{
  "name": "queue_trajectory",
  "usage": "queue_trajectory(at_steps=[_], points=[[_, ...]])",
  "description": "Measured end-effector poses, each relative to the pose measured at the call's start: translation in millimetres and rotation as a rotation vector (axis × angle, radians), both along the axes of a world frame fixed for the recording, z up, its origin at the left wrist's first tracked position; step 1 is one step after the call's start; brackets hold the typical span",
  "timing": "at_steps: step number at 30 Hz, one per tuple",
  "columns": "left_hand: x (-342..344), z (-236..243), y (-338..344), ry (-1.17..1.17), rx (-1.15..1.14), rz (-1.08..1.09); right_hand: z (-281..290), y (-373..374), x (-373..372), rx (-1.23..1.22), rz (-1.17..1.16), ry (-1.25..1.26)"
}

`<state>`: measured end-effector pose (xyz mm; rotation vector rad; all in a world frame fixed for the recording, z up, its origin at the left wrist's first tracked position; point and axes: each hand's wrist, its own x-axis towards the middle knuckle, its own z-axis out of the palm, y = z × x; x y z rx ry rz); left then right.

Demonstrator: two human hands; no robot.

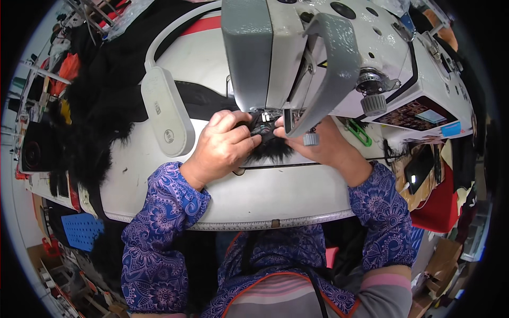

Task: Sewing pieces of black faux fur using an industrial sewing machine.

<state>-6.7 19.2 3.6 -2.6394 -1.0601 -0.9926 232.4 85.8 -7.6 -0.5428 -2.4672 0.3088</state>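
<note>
Black fabric with a furry edge [271, 151] lies under the needle area of a grey and white sewing machine [247, 58]. My left hand [225, 144] has its fingers bent and pressed together on the left side of this fabric, close to the presser foot [266, 115]. On the other side my right hand [317, 142] is closed at the fabric, its fingertips partly hidden behind the machine's grey guard [339, 69]. A black strip [201, 99] runs left from the needle area toward a heap of black furry fabric [95, 135].
A white lamp [167, 114] on a bent neck hangs left of the needle. Green snips [358, 132] lie right of my right hand. A dark phone [420, 168] rests at the right. A measuring tape [249, 225] follows the table's front edge. A blue perforated basket [83, 231] stands lower left.
</note>
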Motion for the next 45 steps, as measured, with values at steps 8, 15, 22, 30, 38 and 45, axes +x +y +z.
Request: queue_trajectory(at_steps=[8,15,22,30,38,45], points=[[-2.3,-1.6,0.9,-0.002,-0.069,-0.087,-5.9,-0.3,6.5,-0.089,0.049,0.010],[-3.8,-3.3,2.3,-0.022,-0.106,-0.111,-7.3,-2.0,2.8,-0.199,-0.040,-0.019],[-5.7,-3.5,5.9,-0.027,-0.076,-0.120,16.2,-7.2,2.5,-0.115,-0.026,-0.185],[-7.5,-8.3,9.4,-0.044,-0.094,-0.040,0.7,0.8,3.8,-0.057,0.014,-0.087],[-13.0,-9.4,18.6,-0.034,-0.152,0.044,-0.3,10.8,6.2,-0.253,-0.144,-0.529],[-11.3,-7.2,17.9,0.000,-0.145,0.088,-4.2,9.7,11.8,-0.229,-0.115,-0.392]])
